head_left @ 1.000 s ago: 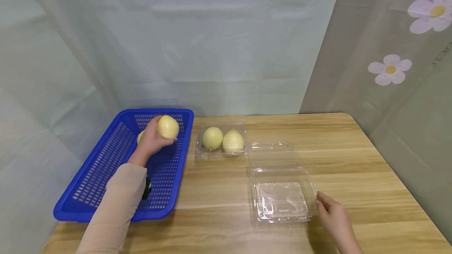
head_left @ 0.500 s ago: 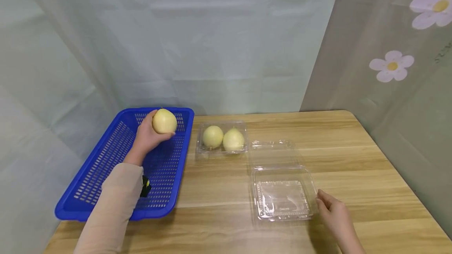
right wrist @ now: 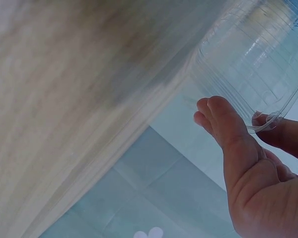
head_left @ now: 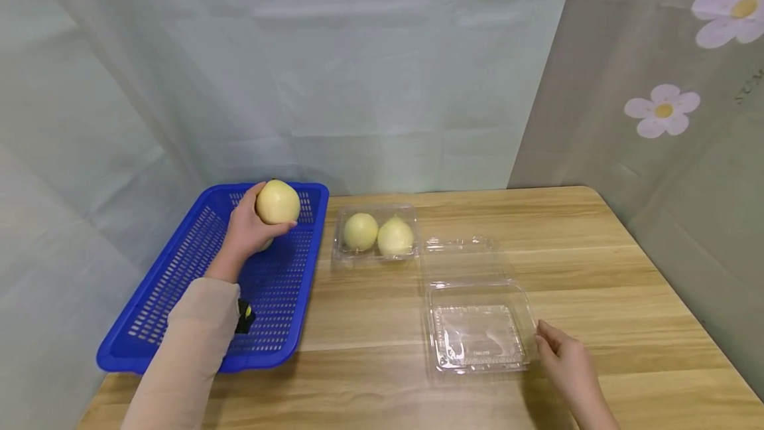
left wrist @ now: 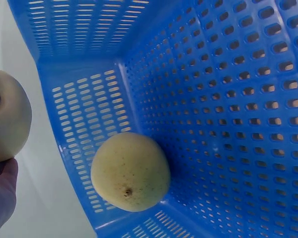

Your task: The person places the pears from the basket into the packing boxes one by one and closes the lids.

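Observation:
My left hand grips a round, pale yellow pear above the far end of the blue plastic basket. That pear shows at the left edge of the left wrist view. A second pear lies inside the basket, mostly hidden behind my hand in the head view. On the table's right, my right hand pinches the right rim of a clear plastic clamshell box between thumb and fingers. The box lies with its lid folded back, and nothing is in it.
Another clear box with two pears stands between basket and open box, near the back edge. A small dark thing with a yellow spot is in the basket by my left sleeve. A curtain hangs behind the wooden table.
My left hand has lifted the pear slightly up and to the left, over the basket's far end. My right hand keeps its hold on the box rim.

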{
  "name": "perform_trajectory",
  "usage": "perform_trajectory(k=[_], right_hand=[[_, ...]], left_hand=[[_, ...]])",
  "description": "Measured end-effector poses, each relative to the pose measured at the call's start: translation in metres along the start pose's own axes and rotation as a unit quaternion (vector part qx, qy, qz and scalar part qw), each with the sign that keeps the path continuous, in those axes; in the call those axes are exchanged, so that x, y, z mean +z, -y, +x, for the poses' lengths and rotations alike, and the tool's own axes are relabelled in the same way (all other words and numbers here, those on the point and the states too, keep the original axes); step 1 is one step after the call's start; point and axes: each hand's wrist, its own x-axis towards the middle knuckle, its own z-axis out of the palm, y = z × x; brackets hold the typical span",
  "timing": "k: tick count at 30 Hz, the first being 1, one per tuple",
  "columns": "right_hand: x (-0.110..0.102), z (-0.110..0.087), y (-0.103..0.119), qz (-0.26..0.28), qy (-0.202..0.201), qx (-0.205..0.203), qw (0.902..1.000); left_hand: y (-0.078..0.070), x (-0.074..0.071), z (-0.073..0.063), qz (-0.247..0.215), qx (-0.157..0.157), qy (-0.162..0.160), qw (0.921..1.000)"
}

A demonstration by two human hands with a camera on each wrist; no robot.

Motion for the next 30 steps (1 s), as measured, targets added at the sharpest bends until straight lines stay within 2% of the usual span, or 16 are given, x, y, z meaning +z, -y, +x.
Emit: perform_trajectory(k=[9,18,30], right_hand=[[0.0,0.003,0.0,0.018,0.029,0.024,0.9991],[0.0,0.005,-0.001,0.012,0.016,0.018,0.9996],[0.0,0.007,-0.003,0.003,0.007,0.018,0.9998]], left_hand=[[-0.005,0.0,-0.001,0.001,0.01,-0.004,0.9999],[-0.03,0.006,-0.003,-0.023,0.029,-0.003,0.9993],[-0.063,0.011,-0.006,-0.028,0.034,-0.008,0.999]])
